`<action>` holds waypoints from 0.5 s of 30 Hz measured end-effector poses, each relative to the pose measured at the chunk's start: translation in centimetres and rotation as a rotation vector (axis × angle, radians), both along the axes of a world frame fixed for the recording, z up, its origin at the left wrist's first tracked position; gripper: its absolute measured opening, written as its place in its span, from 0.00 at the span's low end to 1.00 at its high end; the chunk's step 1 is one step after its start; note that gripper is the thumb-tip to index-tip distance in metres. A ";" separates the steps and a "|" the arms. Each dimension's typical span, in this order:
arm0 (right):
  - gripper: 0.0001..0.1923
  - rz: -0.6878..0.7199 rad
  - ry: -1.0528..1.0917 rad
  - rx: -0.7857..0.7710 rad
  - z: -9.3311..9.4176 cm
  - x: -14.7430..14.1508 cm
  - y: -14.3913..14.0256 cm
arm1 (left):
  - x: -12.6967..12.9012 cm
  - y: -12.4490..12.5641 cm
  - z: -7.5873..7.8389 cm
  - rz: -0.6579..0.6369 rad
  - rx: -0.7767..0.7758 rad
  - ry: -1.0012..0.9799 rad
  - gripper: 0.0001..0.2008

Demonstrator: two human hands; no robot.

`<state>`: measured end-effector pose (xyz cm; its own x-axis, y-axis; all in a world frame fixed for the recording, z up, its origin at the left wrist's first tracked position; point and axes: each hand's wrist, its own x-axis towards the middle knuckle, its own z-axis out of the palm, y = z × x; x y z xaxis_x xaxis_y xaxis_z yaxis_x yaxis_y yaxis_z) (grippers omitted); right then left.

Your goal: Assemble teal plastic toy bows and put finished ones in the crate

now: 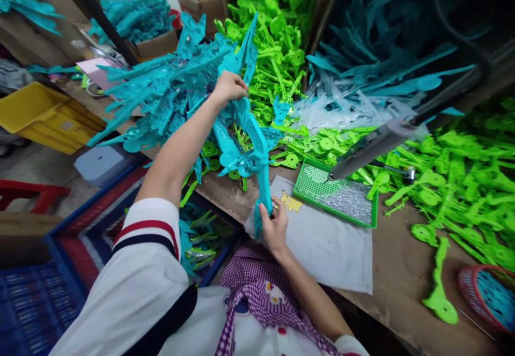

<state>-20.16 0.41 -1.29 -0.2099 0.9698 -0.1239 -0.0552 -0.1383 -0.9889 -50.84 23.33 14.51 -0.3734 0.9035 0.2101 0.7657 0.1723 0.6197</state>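
The left hand (230,87) is up high, fingers curled shut over the top of a long turquoise plastic piece (250,147) that slants down across the front of the tabletop (402,275). The right hand (274,226) has its grip pinched on the lower end of the same piece, just over a white cloth (330,249) spread on the tabletop's near edge. Behind the left hand a big heap of turquoise parts (161,90) is stacked — the held piece rises right beside it. Green plastic parts (454,184) lie scattered to the right, and a green tray (336,192) of tiny metal bits sits just past the cloth. A blue crate (60,249) stands on the floor, lower left.
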 end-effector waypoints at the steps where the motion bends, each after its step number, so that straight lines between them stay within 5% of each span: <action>1: 0.19 -0.004 0.019 -0.002 0.4 0.2 0.0 | -0.4 0.2 -0.1 0.012 -0.007 0.019 0.12; 8: 0.26 -0.020 0.202 -0.243 2.4 1.9 0.6 | -1.0 -1.4 0.4 -0.037 0.007 0.218 0.10; 15: 0.35 -0.043 0.212 -0.423 2.4 4.6 -0.1 | -1.7 -3.0 0.1 -0.211 -0.136 -0.006 0.19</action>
<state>-15.60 0.30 1.15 -0.2337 0.8519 -0.4686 -0.2641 -0.5195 -0.8127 -52.55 20.34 14.62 -0.1740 0.9815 0.0794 0.7901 0.0910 0.6061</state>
